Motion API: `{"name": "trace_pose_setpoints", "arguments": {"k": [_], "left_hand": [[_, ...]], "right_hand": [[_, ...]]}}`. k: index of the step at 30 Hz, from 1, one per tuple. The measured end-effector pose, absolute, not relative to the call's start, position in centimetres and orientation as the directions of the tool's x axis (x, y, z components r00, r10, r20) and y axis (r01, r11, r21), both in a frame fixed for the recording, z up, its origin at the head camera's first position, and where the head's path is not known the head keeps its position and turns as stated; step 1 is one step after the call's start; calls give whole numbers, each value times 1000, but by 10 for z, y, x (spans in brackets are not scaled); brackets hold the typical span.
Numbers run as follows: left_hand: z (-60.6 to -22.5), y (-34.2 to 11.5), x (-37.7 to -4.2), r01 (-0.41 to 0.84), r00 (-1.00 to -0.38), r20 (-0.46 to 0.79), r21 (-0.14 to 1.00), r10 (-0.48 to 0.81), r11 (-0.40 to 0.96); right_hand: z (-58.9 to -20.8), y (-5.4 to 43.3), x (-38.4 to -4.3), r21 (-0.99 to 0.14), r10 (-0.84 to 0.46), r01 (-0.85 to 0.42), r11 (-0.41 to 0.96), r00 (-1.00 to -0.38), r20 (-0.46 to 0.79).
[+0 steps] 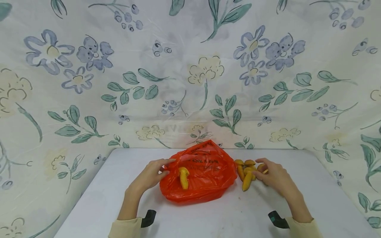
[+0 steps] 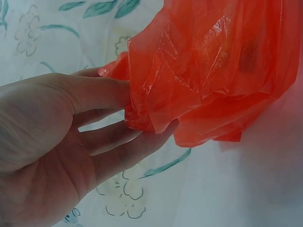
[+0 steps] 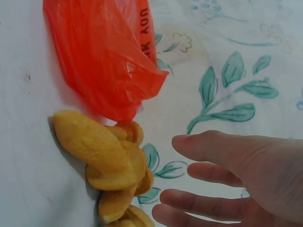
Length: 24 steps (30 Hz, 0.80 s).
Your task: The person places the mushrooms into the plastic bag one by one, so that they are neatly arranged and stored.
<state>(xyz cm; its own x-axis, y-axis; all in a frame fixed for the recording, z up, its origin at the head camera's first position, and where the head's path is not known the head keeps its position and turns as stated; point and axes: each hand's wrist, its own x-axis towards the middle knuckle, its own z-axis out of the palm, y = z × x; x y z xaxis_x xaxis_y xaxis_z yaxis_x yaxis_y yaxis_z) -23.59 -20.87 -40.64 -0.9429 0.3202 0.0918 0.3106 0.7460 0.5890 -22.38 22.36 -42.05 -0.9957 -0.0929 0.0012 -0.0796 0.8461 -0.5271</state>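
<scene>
A red plastic bag [image 1: 205,188] with dark printed lettering lies with its mouth facing me. One yellow mushroom [image 1: 184,180] shows at its left part, in the opening. My left hand [image 1: 150,175] pinches the left edge of the bag's mouth; in the left wrist view the thin plastic [image 2: 156,99] sits between thumb and fingers. To the right of the bag several yellow mushrooms [image 1: 247,181] lie in a small heap. My right hand [image 1: 274,177] is at the heap's right side. In the right wrist view its fingers are spread, with nothing held, beside the mushrooms [image 3: 90,142].
Everything lies on a white table [image 1: 125,162]. A floral cloth [image 1: 184,82] hangs behind the table and down both sides. Small dark specks [image 1: 239,198] dot the tabletop in front of the heap. Each wrist wears a black device [image 1: 148,218].
</scene>
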Motion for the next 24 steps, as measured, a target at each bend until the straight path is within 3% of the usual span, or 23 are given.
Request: {"name": "trace_pose_setpoints", "arguments": {"k": [24], "left_hand": [[-406,-211,-237,313,-941,90,597,325,739]], "right_hand": [[-418,252,-224,-514,-37,15,858,-995,-91]]}}
